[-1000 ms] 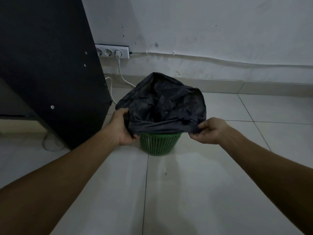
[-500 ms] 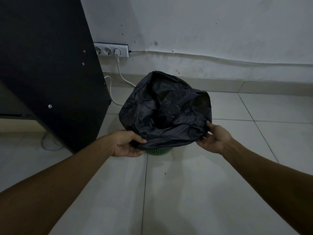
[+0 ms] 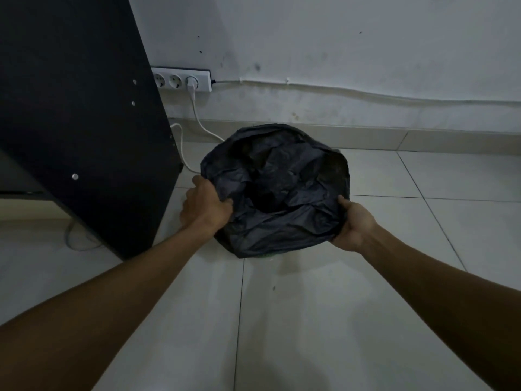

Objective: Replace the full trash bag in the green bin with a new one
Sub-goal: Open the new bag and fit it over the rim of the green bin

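A crumpled black trash bag (image 3: 277, 190) is spread over the green bin and hides almost all of it. Only a sliver of the green bin (image 3: 265, 256) peeks out under the bag's near edge. My left hand (image 3: 204, 206) grips the bag's left edge, fingers curled into the plastic. My right hand (image 3: 353, 225) holds the right edge, thumb on top and fingers tucked under. The bag sags inward at its middle. The bin stands on the tiled floor near the wall.
A black cabinet panel (image 3: 84, 122) stands close on the left. A white power strip (image 3: 181, 79) is fixed to the wall, and its white cable (image 3: 197, 119) runs down behind the bag. Pale floor tiles (image 3: 296, 320) stretch toward me.
The bag has been pulled down over the bin, covering the green mesh that showed before. Both hands have moved lower along the bin's sides, and the view has come closer.
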